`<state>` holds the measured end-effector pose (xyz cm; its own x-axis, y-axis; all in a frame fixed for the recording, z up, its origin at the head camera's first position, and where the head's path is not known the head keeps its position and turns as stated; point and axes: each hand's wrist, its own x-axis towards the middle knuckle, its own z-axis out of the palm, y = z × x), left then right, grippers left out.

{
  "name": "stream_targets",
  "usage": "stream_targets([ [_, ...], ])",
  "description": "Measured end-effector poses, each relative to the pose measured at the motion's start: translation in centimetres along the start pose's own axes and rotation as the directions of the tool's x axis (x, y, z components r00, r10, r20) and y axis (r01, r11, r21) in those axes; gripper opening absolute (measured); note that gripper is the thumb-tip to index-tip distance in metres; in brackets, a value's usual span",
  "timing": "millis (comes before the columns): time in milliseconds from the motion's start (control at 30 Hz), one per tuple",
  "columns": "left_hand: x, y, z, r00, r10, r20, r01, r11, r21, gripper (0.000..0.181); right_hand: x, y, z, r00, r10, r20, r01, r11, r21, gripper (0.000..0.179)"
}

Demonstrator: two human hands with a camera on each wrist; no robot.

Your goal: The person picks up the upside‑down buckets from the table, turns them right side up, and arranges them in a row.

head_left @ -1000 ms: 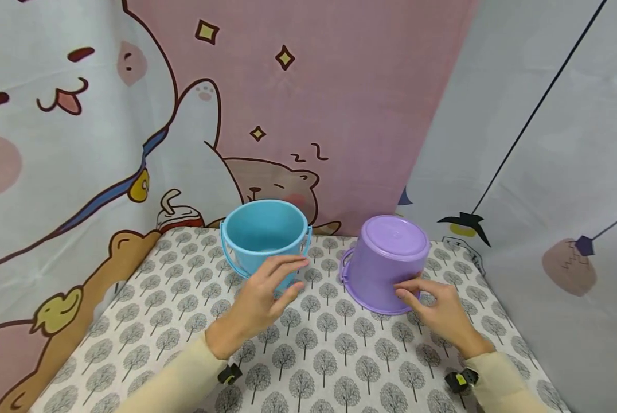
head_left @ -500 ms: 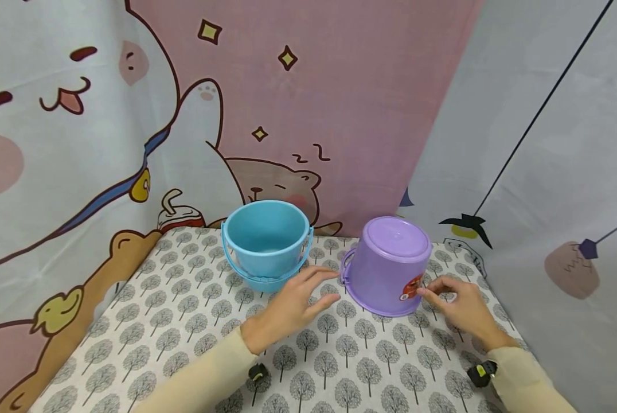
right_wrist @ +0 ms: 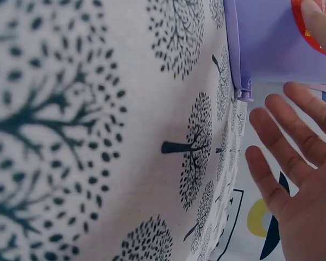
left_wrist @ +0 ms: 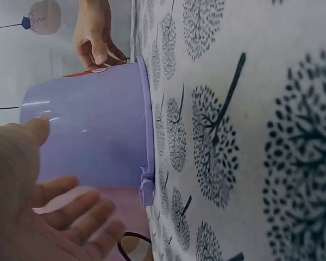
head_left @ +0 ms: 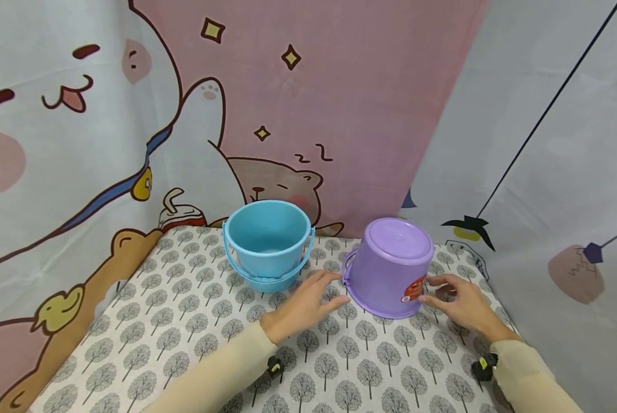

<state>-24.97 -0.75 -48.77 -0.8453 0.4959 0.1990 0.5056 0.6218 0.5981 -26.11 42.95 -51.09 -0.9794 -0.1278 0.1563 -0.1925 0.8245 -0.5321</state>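
A purple bucket [head_left: 381,275] stands upside down on the table, its base facing up and its handle hanging at the left by the rim. My right hand [head_left: 465,305] is at its right side, fingers spread, thumb tip right by the red sticker [head_left: 414,288]. On the other side my left hand [head_left: 305,305] reaches toward the bucket with fingers and thumb apart; in the left wrist view a gap shows between its fingers [left_wrist: 79,212] and the bucket wall. Behind the left hand a light blue bucket [head_left: 267,261] stands upright, its handle folded down in front.
A white cloth [head_left: 205,367] printed with grey trees covers the table. Cartoon-printed curtains [head_left: 370,103] close off the back and both sides, right behind the buckets.
My left hand has moved right, from in front of the blue bucket to beside the purple one. My right hand has drawn right, uncovering the red sticker. Both buckets stay in place.
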Motion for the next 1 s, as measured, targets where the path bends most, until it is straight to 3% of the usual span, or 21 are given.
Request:
stream_targets([
  [267, 1.6, -0.7, 1.8, 0.992, -0.109, 0.065, 0.113, 0.992, -0.064, 0.091, 0.7, 0.4, 0.4, 0.996, -0.015, 0.086, 0.016, 1.0, -0.021, 0.104],
  [400, 2.4, -1.2, 2.8, 0.984, -0.158, 0.077, 0.165, 0.981, -0.097, 0.099, 0.9, 0.6, 0.8, 0.993, -0.015, 0.114, 0.015, 1.0, -0.002, 0.111],
  [600, 4.1, -1.4, 3.9, 0.983, -0.162, 0.086, 0.171, 0.979, -0.108, 0.11, 1.2, 0.8, 1.1, 0.991, -0.031, 0.128, 0.032, 1.0, 0.001, 0.111],
  [800, 5.6, -1.3, 4.8, 0.978, -0.188, 0.09, 0.198, 0.973, -0.12, 0.118, 1.5, 0.7, 1.6, 0.981, -0.119, 0.152, 0.107, 0.991, 0.081, 0.107],
  [1000, 6.3, -0.9, 5.0, 0.979, -0.185, 0.086, 0.195, 0.972, -0.128, 0.119, 1.8, 0.4, 2.2, 0.979, -0.128, 0.158, 0.112, 0.988, 0.111, 0.109],
])
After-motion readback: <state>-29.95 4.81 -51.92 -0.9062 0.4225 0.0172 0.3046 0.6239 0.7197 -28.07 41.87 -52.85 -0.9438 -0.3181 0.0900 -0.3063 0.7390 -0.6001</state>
